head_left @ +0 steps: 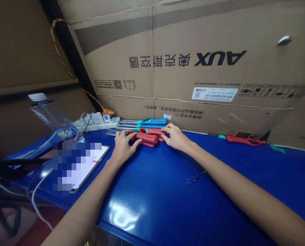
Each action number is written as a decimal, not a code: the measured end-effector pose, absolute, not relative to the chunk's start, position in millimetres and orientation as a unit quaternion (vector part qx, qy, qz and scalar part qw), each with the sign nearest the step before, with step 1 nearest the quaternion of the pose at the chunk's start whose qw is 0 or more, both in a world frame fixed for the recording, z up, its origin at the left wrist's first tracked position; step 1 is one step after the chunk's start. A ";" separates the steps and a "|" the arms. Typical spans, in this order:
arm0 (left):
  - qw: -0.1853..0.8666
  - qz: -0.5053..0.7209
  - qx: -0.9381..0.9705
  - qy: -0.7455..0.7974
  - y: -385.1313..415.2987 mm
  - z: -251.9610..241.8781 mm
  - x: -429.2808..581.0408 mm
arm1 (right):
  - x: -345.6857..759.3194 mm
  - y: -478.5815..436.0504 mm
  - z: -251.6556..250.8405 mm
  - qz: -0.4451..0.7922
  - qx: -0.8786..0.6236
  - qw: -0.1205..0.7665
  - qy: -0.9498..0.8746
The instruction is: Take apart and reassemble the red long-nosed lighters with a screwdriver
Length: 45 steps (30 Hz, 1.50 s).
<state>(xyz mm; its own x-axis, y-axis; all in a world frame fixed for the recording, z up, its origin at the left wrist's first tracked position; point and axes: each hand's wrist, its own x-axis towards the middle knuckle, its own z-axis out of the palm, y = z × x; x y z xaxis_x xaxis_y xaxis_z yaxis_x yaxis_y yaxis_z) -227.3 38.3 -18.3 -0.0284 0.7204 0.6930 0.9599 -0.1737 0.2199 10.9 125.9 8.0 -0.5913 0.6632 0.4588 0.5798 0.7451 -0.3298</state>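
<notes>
Several long-necked lighters are stacked on the blue tabletop (147, 191), their metal necks pointing left. At the back of the stack lies a blue lighter (156, 121) with a green trigger. My left hand (124, 145) grips the front red lighter (148, 138), its thumb on the near side and its fingers over the top. My right hand (175, 137) has its fingertips closed on the butt end of another red lighter (155, 131), just behind. The palm side of the right hand is partly hidden.
A separate red lighter (244, 140) lies at the back right against the cardboard (173, 78). A clear screwdriver (190, 180) rests near my right forearm. To the left are a phone (91, 167), a tilted water bottle (55, 116) and a power strip (101, 124) with cables.
</notes>
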 end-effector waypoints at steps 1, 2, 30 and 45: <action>0.167 -0.360 -0.676 -0.621 39.0 -18.7 -227.2 | 11.0 126.2 7.6 0.074 -0.350 0.287 -0.889; 0.167 -0.362 -0.675 -0.620 39.7 -19.1 -227.2 | 11.0 126.4 7.2 0.075 -0.351 0.287 -0.888; 0.126 -0.344 -0.671 -0.645 40.4 -22.6 -231.9 | 8.3 96.4 10.1 0.106 -0.395 0.293 -0.864; 0.123 -0.354 -0.652 -0.660 40.1 -24.8 -226.2 | -11.1 85.0 -2.4 0.103 -0.376 0.260 -0.884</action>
